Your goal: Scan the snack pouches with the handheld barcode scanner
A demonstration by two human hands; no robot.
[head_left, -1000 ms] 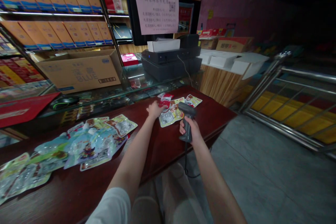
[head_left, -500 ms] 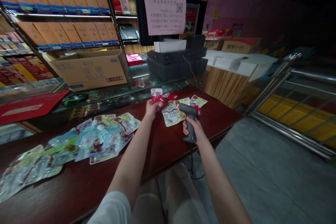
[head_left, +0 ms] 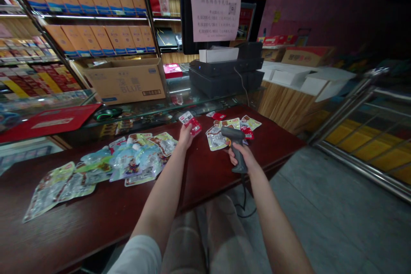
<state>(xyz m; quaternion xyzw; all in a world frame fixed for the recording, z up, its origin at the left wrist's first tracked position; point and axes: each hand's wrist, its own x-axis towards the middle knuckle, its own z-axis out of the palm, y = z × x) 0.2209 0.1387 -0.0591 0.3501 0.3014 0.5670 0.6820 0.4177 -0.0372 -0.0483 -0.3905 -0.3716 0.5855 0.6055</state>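
Between the fingers of my left hand (head_left: 186, 136) is a small red-and-white snack packet (head_left: 191, 122), tilted and raised a little over the dark red table (head_left: 202, 180). My right hand (head_left: 241, 156) is wrapped round the handle of a grey barcode scanner (head_left: 236, 145), whose head points left toward the packet. Behind the scanner lie several silver-and-yellow snack pouches (head_left: 217, 137) and a red packet (head_left: 246, 132). Another red packet (head_left: 217, 115) rests near the table's far edge. Left of my left arm spreads a pile of pouches (head_left: 135, 160), some with pale blue tops.
A glass counter behind the table carries a cardboard box (head_left: 128, 81), a black mouse (head_left: 107, 114) and a black cash register (head_left: 224, 77). The scanner's cable (head_left: 244, 197) hangs past the table's front edge. A metal railing (head_left: 369, 150) stands to the right.
The red-and-white packet in my left hand has turned, its top now leaning left. My view has swung slightly left, so everything sits further right. The scanner stays in my right hand.
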